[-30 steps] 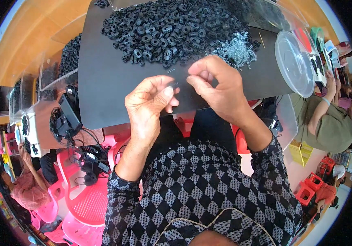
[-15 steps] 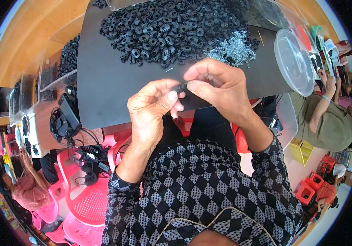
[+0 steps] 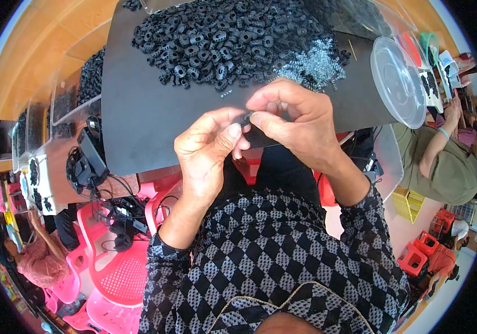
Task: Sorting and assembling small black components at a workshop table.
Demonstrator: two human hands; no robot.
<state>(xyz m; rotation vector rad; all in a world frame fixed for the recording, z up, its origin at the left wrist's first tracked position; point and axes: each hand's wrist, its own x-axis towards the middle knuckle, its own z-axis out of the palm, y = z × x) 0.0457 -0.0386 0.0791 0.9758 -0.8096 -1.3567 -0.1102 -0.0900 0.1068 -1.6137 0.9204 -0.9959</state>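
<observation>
Over the near edge of the dark table, my left hand [image 3: 208,147] and my right hand [image 3: 297,119] meet at their fingertips. Between them is a small black plastic part [image 3: 244,118], mostly covered by the fingers. Both thumbs and index fingers pinch it. Beyond the hands lies a big heap of black plastic parts [image 3: 210,42], each with an oval hole. At the heap's right side sits a pile of small silvery springs [image 3: 313,67]. One loose spring [image 3: 226,93] rests on the table in front of the heap.
A clear round plastic lid [image 3: 398,83] lies at the table's right edge, near a thin stick [image 3: 352,50]. Clear bins of black parts [image 3: 91,78] stand at the left. Pink chairs [image 3: 119,273] and black cables [image 3: 119,209] are lower left. Another person [image 3: 436,161] sits at right.
Both hands keep their pinch on the black part, with only slight finger movement. The table and heap appear shifted a little up and left in view.
</observation>
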